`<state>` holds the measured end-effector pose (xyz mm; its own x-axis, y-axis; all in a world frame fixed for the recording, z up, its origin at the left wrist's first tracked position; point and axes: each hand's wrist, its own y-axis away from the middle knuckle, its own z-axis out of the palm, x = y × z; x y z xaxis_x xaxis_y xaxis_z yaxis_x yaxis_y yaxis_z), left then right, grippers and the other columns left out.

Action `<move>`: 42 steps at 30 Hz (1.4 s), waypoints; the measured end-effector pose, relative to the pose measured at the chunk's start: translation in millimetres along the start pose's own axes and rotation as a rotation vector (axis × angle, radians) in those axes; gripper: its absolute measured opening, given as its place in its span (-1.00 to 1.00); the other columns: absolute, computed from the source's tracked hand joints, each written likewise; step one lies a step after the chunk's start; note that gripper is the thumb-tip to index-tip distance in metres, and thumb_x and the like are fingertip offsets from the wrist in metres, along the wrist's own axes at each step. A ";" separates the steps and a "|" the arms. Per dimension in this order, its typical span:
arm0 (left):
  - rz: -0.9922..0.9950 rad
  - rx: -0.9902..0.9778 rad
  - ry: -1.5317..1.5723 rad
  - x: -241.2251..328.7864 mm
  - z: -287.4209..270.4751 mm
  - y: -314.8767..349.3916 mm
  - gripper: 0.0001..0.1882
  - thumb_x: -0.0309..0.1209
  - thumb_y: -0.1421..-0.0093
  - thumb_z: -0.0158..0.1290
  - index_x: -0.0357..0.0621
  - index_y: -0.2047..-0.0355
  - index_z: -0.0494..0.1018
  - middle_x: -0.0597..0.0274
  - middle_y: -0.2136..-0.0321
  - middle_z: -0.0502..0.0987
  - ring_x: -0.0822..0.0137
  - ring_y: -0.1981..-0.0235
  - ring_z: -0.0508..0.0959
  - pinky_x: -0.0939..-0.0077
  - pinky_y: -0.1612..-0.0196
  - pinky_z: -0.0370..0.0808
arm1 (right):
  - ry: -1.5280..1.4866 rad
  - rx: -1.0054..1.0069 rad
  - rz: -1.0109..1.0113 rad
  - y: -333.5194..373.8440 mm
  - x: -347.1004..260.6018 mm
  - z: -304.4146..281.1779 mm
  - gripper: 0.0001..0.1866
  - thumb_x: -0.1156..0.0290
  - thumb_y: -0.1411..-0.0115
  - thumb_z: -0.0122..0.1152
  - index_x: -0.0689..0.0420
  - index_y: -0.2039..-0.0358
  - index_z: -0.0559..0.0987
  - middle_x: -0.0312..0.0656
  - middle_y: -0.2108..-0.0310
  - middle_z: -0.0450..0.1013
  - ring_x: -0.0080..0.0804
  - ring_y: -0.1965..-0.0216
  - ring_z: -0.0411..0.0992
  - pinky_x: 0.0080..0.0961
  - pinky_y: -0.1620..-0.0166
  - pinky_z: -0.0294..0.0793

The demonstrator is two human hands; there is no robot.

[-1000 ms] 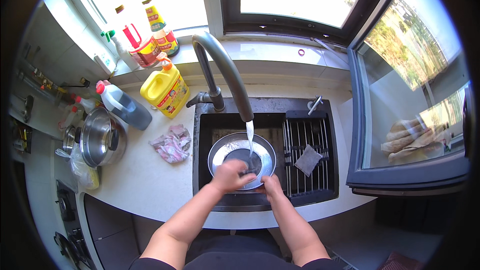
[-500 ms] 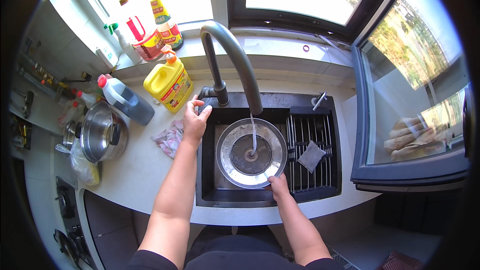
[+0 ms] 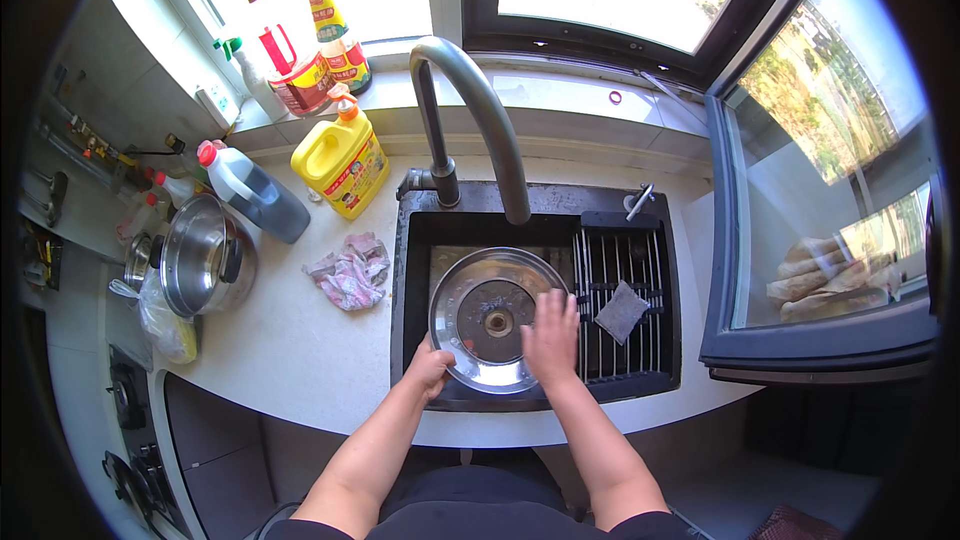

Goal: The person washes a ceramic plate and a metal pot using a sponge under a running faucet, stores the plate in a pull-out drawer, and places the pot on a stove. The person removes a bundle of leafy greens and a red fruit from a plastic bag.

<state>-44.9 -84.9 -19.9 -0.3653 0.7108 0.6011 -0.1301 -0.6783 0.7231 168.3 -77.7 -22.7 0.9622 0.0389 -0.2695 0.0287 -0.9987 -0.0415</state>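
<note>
Nearest to the body are both hands. L hand (image 3: 428, 368) pinches the lid (image 3: 498, 322) at its lower-L rim: thumb on top, the other fingers go beneath, mostly hidden. R hand (image 3: 551, 342) has its fingers straight and slightly spread over the R part of the lid; whether they touch the metal, I cannot tell. So the lid lies btw. the hands: to the upper R of the L fingers, to the L of the R ones. Both hands are abt. equally near. It is round, w/o a long axis.

The lid is shiny steel, w/ a wide bright band, a darker middle disc and a small round fitting in the centre. It is over the black sink (image 3: 560, 199), just L of the rack (image 3: 655, 292) w/ the grey pad (image 3: 622, 313); if it rests on sth., I cannot tell.

Farther, the cloth (image 3: 352, 272) lies on the desk (image 3: 280, 360), and the tap (image 3: 510, 170) arches behind the lid, w/o visible water stream.
</note>
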 end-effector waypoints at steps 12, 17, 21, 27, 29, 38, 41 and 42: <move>0.113 -0.058 0.089 2.5 21.6 24.5 -0.29 -0.76 0.18 -0.16 -0.06 -0.08 0.19 0.18 0.20 0.40 0.22 0.24 0.49 0.35 0.32 0.52 | -0.190 0.014 -0.506 -30.5 -72.8 25.0 -0.52 0.28 -0.07 0.13 0.21 0.00 0.42 -0.03 -0.11 0.26 -0.14 -0.14 0.23 -0.10 -0.17 0.16; 0.069 -0.041 0.042 -21.4 21.6 22.7 -0.34 -0.73 0.16 -0.15 -0.10 -0.04 0.19 0.17 0.21 0.41 0.23 0.28 0.49 0.37 0.32 0.52 | -0.339 0.228 -0.106 -60.1 -58.5 18.8 -0.87 0.41 0.02 0.20 0.13 0.42 0.58 -0.13 0.28 0.48 -0.15 0.21 0.42 -0.31 0.13 0.43; 0.075 -0.038 0.012 -28.2 26.4 23.7 -0.38 -0.73 0.14 -0.15 -0.13 -0.02 0.19 0.16 0.23 0.42 0.24 0.29 0.49 0.39 0.31 0.51 | -0.400 0.214 -0.231 -54.2 -55.0 41.9 -0.93 0.42 0.02 0.19 0.10 0.55 0.60 -0.16 0.49 0.48 -0.18 0.34 0.45 -0.28 0.25 0.45; 0.074 -0.044 0.016 -29.1 36.6 30.5 -0.39 -0.73 0.13 -0.17 -0.16 -0.03 0.17 0.13 0.23 0.43 0.24 0.29 0.51 0.38 0.33 0.54 | -0.290 0.163 -0.029 -66.6 -44.1 42.6 -0.91 0.38 0.01 0.17 -0.06 0.49 0.64 -0.17 0.51 0.49 -0.16 0.41 0.48 -0.26 0.32 0.47; 0.065 -0.044 0.022 -24.6 41.8 37.8 -0.39 -0.73 0.13 -0.18 -0.17 -0.03 0.17 0.13 0.23 0.43 0.24 0.29 0.51 0.38 0.33 0.55 | -0.288 0.166 0.013 -69.2 -43.7 34.9 -0.91 0.38 0.00 0.16 -0.05 0.51 0.63 -0.17 0.53 0.48 -0.16 0.41 0.48 -0.25 0.33 0.48; 0.063 -0.061 -0.021 -7.4 46.1 45.0 -0.39 -0.72 0.14 -0.19 -0.16 -0.02 0.17 0.12 0.24 0.42 0.24 0.28 0.52 0.39 0.35 0.55 | -0.361 0.241 -0.002 -82.6 -39.7 16.8 -0.94 0.36 0.07 0.22 -0.03 0.57 0.64 -0.19 0.53 0.50 -0.19 0.44 0.49 -0.32 0.31 0.49; 0.046 -0.044 -0.033 -4.8 44.4 43.3 -0.38 -0.68 0.15 -0.15 -0.12 -0.03 0.16 0.14 0.25 0.41 0.27 0.32 0.50 0.43 0.40 0.54 | -0.457 0.066 -0.367 -58.3 -53.7 21.1 -0.93 0.36 0.08 0.22 -0.03 0.57 0.65 -0.20 0.54 0.50 -0.23 0.42 0.49 -0.33 0.32 0.49; 0.033 0.019 -0.018 -7.1 40.9 40.2 -0.31 -0.71 0.19 -0.17 -0.07 -0.05 0.18 0.13 0.28 0.44 0.21 0.37 0.52 0.40 0.40 0.55 | -0.508 -0.009 -0.529 -47.0 -62.4 17.6 -0.93 0.36 0.08 0.21 -0.03 0.57 0.65 -0.21 0.54 0.50 -0.24 0.42 0.49 -0.32 0.32 0.48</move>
<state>-9.9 -109.6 18.8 -0.3522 0.6914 0.6308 -0.1003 -0.6980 0.7090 102.2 -32.7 -20.9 0.5749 0.5237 -0.6287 0.4586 -0.8425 -0.2825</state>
